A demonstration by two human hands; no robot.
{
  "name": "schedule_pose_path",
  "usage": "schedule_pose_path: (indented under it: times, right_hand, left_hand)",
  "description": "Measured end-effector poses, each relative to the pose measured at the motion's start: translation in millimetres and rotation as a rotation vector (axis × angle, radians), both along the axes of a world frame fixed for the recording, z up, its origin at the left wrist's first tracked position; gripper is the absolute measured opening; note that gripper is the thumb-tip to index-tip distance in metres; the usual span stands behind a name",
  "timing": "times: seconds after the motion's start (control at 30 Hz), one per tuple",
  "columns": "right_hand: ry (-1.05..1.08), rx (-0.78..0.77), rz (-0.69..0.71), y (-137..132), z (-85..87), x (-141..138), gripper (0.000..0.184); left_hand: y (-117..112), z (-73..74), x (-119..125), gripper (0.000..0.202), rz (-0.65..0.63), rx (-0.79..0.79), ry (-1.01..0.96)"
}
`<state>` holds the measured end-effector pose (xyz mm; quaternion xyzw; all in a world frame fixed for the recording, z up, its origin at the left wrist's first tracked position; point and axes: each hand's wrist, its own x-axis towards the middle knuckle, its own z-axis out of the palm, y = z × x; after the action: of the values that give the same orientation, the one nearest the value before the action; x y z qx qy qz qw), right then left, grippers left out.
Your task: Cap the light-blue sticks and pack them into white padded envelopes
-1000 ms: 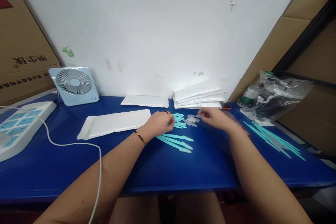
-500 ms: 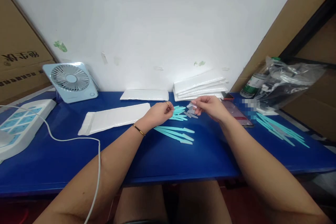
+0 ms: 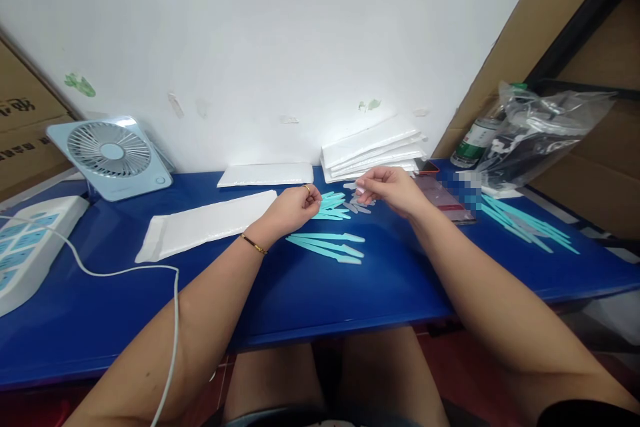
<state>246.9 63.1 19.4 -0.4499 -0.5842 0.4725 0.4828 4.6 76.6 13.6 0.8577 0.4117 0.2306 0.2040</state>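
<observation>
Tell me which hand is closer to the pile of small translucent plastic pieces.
Right hand: it's close by the far right edge of the translucent plastic pieces. The left hand is to their left, with turquoise razors between.

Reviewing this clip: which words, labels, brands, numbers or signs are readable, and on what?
None can be read with certainty.
Cardboard box: two lines of dark characters, cut off and too blurred to read.
Bottle label: too small to read.
Fan: faint mark low on its front, illegible.
</observation>
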Motion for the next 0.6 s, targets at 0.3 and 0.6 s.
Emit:
schedule_pose_path:
  times: [0.3,0.6]
  right_hand:
    - [-0.005,-0.034,0.119,-5,-1.6,-15,0.036]
    - [-0.415,0.061,0.180,-4,2.6,-2,0.032]
  left_hand:
    - [-2,2.8,1,0.020,-0.010,-0.004,-0.013]
    - [-14,12.9,5,0.025,-0.138,-0.129,0.046]
